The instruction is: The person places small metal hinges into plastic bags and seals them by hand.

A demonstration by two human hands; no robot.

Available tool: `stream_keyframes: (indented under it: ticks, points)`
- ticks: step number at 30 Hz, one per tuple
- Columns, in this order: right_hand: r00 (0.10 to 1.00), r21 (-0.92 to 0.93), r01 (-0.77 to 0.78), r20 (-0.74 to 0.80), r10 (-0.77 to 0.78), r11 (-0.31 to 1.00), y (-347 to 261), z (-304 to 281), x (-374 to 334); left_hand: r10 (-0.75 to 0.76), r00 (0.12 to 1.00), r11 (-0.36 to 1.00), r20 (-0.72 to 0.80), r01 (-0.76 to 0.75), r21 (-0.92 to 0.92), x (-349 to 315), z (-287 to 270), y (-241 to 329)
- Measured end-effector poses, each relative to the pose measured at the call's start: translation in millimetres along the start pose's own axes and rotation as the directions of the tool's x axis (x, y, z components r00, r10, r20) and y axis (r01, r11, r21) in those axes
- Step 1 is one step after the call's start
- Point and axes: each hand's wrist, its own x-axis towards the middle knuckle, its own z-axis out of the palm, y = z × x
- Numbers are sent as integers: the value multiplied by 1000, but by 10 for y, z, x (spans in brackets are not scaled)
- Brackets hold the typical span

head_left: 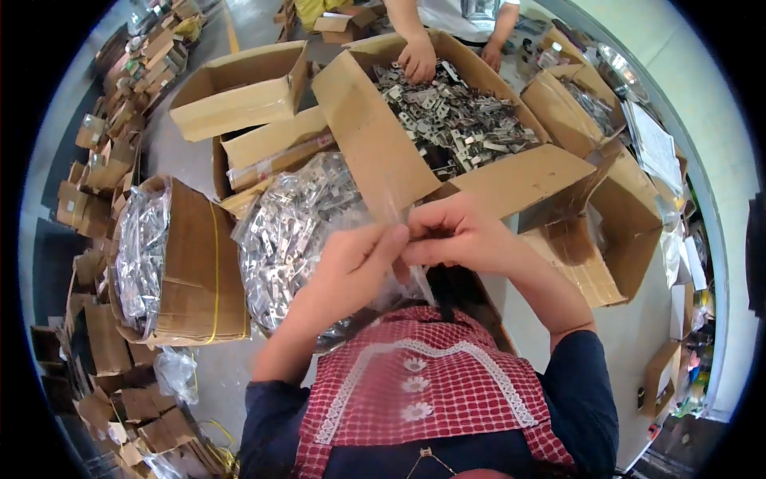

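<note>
My left hand and my right hand meet in front of my chest, fingertips pinched together on a clear plastic bag. Its thin film shows above and below my fingers; whether anything is inside cannot be made out. Just left of my hands lies a heap of small shiny metal parts in clear bags. Beyond my hands stands an open carton with raised flaps, full of loose metal parts. Another person's hand reaches into those parts from the far side.
A carton packed with bagged parts stands at left. Farther back sits an open carton. On the right are an open carton, another carton holding parts, papers and a metal bowl. Stacked boxes line the left side.
</note>
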Motion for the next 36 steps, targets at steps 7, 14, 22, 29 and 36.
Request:
stream_keyframes:
  ticks: [7, 14, 22, 29, 36]
  points:
    - [994, 32, -84, -69, 86, 996, 29, 86, -2, 25, 994, 930, -109, -63, -362, -37, 117, -151]
    - [816, -744, -11, -392, -424, 668, 128, -118, 101, 328, 833, 901, -445, -135, 411, -20, -101, -226]
    - [900, -791, 214, -68, -430, 573, 106, 136, 404, 467, 830, 733, -305, -170, 659, 76, 99, -137]
    - [992, -652, -74, -122, -9, 755, -57, -555, 832, 181, 771, 815, -610, 230, 532, 30, -254, -509]
    - [992, -994, -110, -110, 69, -11, 840, -1452, 1542, 224, 717, 690, -660, 362, 627, 32, -579, -862]
